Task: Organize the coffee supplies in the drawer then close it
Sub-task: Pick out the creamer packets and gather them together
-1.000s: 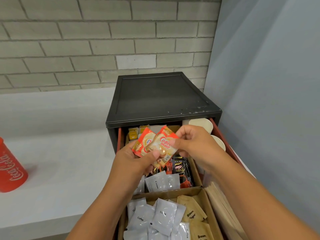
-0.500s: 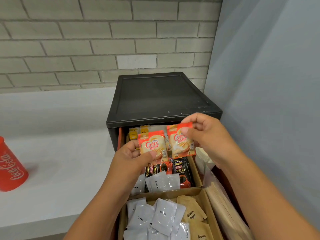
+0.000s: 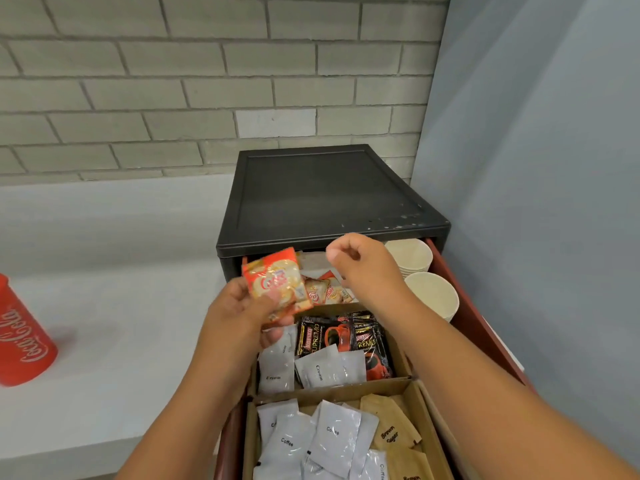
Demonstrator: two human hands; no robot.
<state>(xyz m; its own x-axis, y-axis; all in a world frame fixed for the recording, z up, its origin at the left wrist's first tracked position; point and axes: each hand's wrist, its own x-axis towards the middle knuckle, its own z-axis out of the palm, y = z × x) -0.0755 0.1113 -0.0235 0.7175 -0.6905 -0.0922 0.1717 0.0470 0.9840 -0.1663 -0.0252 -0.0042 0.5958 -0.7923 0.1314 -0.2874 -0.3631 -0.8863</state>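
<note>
Creamer sachet [image 3: 275,284], orange and white, is sitting in the left hand [image 3: 239,315]. The thumb is pressing its front and the fingers are curling behind, so it is standing upright with the label facing the person, over the ten o'clock corner of the drawer [image 3: 479,320]. That hold is probably keeping it ready to join its own kind. More orange sachets [image 3: 327,293] are lying in the rear compartment at twelve o'clock, just under the lip of the black cabinet [image 3: 329,199].

The right hand [image 3: 362,268] is hovering above that same compartment, fingers curling in toward the thumb and gripping nothing visible. It seems to be waiting there to take or tuck in the held sachet.

Working outward, black coffee sachets [image 3: 343,337] are filling the middle compartment, with white cream sachets [image 3: 322,370] leaning over their near edge, so this section is looking mixed and may be needing sorting. A cardboard divider [image 3: 332,388] is separating it from the six o'clock compartment. There, white coffee sachets [image 3: 332,438] are overlapping loosely, with brown sugar packets [image 3: 391,434] at five o'clock.

Paper cups [image 3: 429,296] are lying stacked along the drawer's two o'clock side, outside the cardboard tray. The drawer is standing pulled well out, so closing is not yet due.

A red cup [image 3: 20,344] is standing on the white counter [image 3: 104,341] at nine o'clock, well apart from the drawer.
</note>
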